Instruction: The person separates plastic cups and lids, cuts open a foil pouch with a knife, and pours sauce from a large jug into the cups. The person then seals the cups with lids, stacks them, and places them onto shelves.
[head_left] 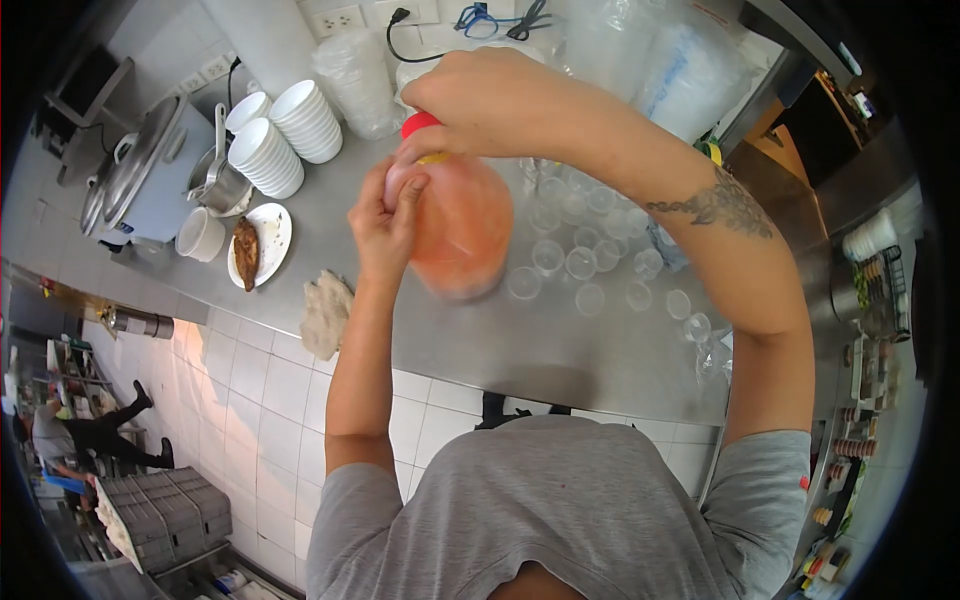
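Note:
A large clear jug of orange contents (460, 225) stands on the steel counter (520, 350). My left hand (388, 215) is closed round the jug's upper left side, its thumb pressed on the surface. Over the top, my right hand (445, 105) is at the red cap (418, 123), fingers bent round it and partly hidden. A bit of yellow shows just under the cap. Many small clear cups (581, 262) lie scattered to the right of the jug. A beige cloth (326, 314) rests at the counter edge, left of my left forearm.
On the left are a plate (272, 228) with a browned food piece (246, 254), stacked white tubs (266, 157), a saucepan (222, 184) and a large lidded pot (150, 170). Plastic bags (690, 75) lie behind. Another person (95, 440) is far left, near a grey crate (165, 510).

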